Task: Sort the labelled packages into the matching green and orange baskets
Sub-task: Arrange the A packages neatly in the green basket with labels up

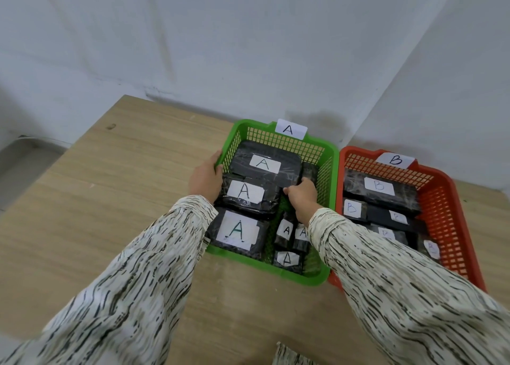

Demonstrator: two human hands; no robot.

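Black top package (266,166) marked A lies in the green basket (328,155); left hand (204,177) clasps its nine-o'clock end, right hand (302,195) pinches its four-o'clock corner.

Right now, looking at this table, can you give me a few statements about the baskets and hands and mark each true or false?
1. The green basket carries an A tag. True.
2. The orange basket holds packages marked A. False: the labels that can be read there say B.
3. Both hands are at the green basket. True: the left hand is at its left rim, the right hand inside it.
4. The right hand is in the orange basket. False: it is on a large A package in the green one.
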